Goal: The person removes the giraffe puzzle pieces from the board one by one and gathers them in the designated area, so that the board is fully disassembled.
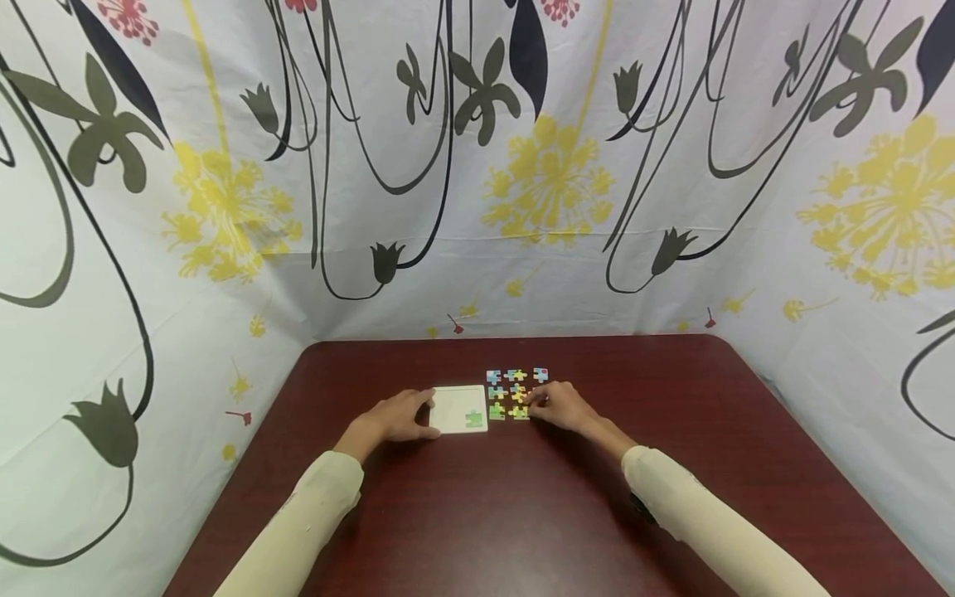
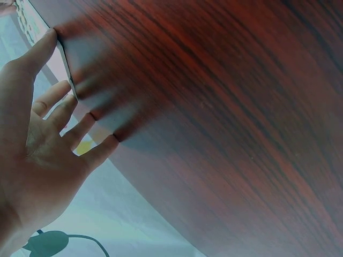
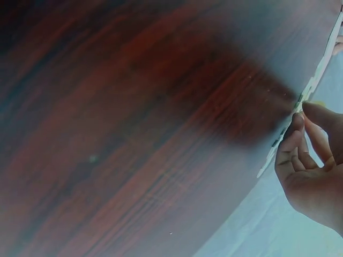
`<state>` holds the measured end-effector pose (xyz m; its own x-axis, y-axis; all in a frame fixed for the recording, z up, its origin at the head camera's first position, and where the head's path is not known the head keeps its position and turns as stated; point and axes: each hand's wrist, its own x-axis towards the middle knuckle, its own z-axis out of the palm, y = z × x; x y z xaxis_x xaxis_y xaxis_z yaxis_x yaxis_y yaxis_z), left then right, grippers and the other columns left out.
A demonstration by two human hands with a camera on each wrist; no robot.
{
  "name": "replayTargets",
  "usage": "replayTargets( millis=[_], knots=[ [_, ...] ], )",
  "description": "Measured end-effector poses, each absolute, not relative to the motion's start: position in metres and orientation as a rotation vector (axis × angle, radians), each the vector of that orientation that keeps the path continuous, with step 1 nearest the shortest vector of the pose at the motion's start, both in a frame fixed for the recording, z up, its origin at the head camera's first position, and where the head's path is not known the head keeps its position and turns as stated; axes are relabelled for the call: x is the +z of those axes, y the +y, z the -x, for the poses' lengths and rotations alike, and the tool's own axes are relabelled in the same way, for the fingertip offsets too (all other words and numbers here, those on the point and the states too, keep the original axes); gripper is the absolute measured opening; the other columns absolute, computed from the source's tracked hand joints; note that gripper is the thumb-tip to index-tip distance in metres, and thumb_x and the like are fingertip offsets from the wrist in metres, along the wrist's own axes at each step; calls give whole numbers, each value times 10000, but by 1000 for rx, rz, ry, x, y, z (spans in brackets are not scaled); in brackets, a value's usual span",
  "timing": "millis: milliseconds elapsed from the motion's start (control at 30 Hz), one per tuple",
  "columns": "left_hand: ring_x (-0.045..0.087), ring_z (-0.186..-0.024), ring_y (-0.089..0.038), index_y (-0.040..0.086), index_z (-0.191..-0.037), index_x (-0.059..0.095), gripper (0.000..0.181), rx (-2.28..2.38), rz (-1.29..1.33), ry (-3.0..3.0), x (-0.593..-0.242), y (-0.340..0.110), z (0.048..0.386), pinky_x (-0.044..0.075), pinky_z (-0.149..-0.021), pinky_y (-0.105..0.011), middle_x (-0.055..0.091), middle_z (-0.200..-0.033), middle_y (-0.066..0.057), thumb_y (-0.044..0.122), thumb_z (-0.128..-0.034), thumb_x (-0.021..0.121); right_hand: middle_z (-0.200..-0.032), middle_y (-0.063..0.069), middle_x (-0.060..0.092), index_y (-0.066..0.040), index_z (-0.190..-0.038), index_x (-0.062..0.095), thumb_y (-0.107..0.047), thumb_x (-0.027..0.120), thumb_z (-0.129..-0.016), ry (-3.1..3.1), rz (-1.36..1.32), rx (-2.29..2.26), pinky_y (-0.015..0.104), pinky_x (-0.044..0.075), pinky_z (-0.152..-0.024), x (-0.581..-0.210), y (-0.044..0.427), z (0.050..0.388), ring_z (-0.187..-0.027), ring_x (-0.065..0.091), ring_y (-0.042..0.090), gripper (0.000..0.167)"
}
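A square white puzzle tray [image 1: 450, 406] lies on the table, with one green jigsaw piece [image 1: 474, 419] in its lower right corner. My left hand [image 1: 398, 416] rests at the tray's left side, thumb near the front corner and fingers spread and loosely bent; in the left wrist view the left hand [image 2: 48, 144] touches the tray's edge. Right of the tray lie several colourful jigsaw pieces [image 1: 496, 393] in rows. Over the right end of these rows, my right hand [image 1: 559, 406] pinches at a jigsaw piece, mostly hidden by the fingers. Thumb and fingertips of the right hand [image 3: 316, 155] come together there.
A dark red wood-grain table [image 1: 477, 514] carries everything. Behind it and at both sides hangs a white curtain [image 1: 462, 207] with printed flowers. The table's back edge runs shortly beyond the pieces.
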<state>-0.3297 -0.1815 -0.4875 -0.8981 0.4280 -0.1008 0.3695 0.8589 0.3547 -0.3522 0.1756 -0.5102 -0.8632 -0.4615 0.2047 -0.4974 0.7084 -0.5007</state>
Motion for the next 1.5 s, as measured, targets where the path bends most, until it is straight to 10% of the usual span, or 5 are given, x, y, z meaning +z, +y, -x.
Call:
replayTargets(
  millis=[1500],
  knots=[
    [443, -1434, -302, 160, -1565, 456, 799, 468, -595, 2852, -491, -181, 333, 398, -1103, -587, 534, -1479, -85, 513, -919, 767, -917, 45, 767, -2, -1130, 775, -103, 818, -905, -2849, -1037, 939, 222, 518, -671, -507, 90, 353, -767, 668, 94, 251]
  ],
)
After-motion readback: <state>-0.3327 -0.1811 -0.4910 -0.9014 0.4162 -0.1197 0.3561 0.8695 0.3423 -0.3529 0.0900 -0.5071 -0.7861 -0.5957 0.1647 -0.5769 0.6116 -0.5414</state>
